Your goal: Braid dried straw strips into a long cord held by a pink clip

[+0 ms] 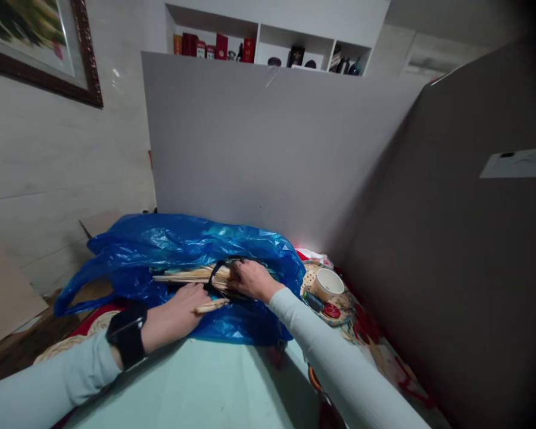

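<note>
Lying in blue bag (254, 238), stalk bundle (183, 276) has R hand (255, 280) on it (grip unclear) & L hand (185, 310) holds pale pc (215, 305).

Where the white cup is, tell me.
In the head view, right of center: the white cup sits on the woven tray, just right of the blue bag.

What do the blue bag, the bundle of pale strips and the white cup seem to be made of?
Blue bag: probably thin, glossy plastic film; it is crumpled, with bright highlights.
Pale strips: perhaps dried straw or another plant fibre, rather matt, judging by their yellowish colour and slender form.
White cup: smooth; its plain, even surface could be paper, plastic or ceramic.
</note>
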{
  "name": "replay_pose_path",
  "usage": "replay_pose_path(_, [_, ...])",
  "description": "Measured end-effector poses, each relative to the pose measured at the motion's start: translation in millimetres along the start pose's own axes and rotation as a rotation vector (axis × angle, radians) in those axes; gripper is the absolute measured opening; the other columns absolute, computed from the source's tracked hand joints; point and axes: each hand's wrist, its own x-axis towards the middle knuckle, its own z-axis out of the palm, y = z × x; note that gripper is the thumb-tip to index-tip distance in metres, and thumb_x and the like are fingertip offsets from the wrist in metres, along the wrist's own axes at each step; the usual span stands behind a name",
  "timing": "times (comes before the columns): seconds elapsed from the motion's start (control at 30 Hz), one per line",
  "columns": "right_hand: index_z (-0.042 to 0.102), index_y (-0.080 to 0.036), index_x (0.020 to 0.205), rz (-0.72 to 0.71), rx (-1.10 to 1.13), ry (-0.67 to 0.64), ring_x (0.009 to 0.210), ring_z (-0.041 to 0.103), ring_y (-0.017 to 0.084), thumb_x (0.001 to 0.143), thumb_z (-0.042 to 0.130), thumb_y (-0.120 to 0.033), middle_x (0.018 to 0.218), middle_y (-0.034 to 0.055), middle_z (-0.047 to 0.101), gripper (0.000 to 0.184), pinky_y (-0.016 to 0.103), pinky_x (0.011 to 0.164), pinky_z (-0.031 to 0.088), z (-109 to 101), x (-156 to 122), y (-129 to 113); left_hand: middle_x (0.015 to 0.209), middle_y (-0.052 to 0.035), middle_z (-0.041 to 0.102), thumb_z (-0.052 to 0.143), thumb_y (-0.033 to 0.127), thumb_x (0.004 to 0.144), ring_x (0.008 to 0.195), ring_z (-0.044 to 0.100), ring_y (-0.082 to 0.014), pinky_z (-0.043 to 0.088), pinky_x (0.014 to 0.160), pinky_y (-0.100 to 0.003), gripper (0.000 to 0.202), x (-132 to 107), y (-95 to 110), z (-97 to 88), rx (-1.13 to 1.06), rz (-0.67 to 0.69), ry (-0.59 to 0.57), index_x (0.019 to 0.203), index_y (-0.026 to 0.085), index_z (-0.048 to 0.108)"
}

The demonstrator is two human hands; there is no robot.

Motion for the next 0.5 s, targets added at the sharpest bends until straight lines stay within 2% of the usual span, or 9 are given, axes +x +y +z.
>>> replay_pose_path(0.07, [0.060, -0.016, 0.125, -0.005, 0.017, 0.026, 0.104, 0.065, 0.023, 0.097, 0.061, -0.035, 0.123, 0.0098, 0.062, 0.034, 0.044, 0.087, 0.056, -8, -5, 0, 0.101, -0.0049, 0.072, 0.063, 0.035, 0.095, 0.087, 0.069, -0.0203, 0.058, 0.080, -0.040, 0.019, 13, -1, -10.5, -0.030, -0.023, -0.111, 0.101, 0.018, 0.070])
replay_pose_path(0.17, [0.060, -0.016, 0.123, 0.001, 0.031, 0.091, 0.102, 0.065, 0.023, 0.097, 0.061, -0.034, 0.121, 0.0094, 0.064, 0.032, 0.044, 0.087, 0.056, -19, -18, 1, 0.117, -0.0069, 0.068, 0.063, 0.034, 0.095, 0.095, 0.068, -0.0223, 0.059, 0.081, -0.041, 0.028, 37, -8, -26.2, -0.073, -0.090, -0.193, 0.117, 0.017, 0.065])
replay_pose_path(0.23, [0.062, -0.015, 0.121, -0.004, 0.033, 0.126, 0.102, 0.066, 0.022, 0.098, 0.059, -0.032, 0.118, 0.0085, 0.065, 0.028, 0.043, 0.088, 0.056, -22, -27, 3, 0.121, -0.0074, 0.067, 0.063, 0.034, 0.095, 0.099, 0.068, -0.0238, 0.059, 0.083, -0.042, 0.030, 48, -13, -34.9, -0.079, -0.142, -0.195, 0.120, 0.017, 0.064])
replay_pose_path(0.33, [0.065, -0.015, 0.115, -0.015, 0.020, 0.134, 0.100, 0.066, 0.021, 0.100, 0.057, -0.029, 0.111, 0.0067, 0.067, 0.022, 0.042, 0.087, 0.056, -18, -37, 4, 0.122, -0.0078, 0.066, 0.063, 0.034, 0.095, 0.100, 0.067, -0.0241, 0.058, 0.084, -0.043, 0.031, 53, -15, -42.6, -0.051, -0.191, -0.155, 0.121, 0.018, 0.063])
replay_pose_path(0.5, [0.062, -0.015, 0.119, 0.065, -0.053, 0.119, 0.101, 0.066, 0.022, 0.098, 0.061, -0.032, 0.117, 0.0086, 0.065, 0.027, 0.043, 0.086, 0.056, 2, -35, 4, 0.121, -0.0086, 0.066, 0.063, 0.035, 0.095, 0.100, 0.067, -0.0235, 0.058, 0.084, -0.044, 0.033, 42, 2, -34.0, 0.043, -0.174, -0.105, 0.123, 0.018, 0.061])
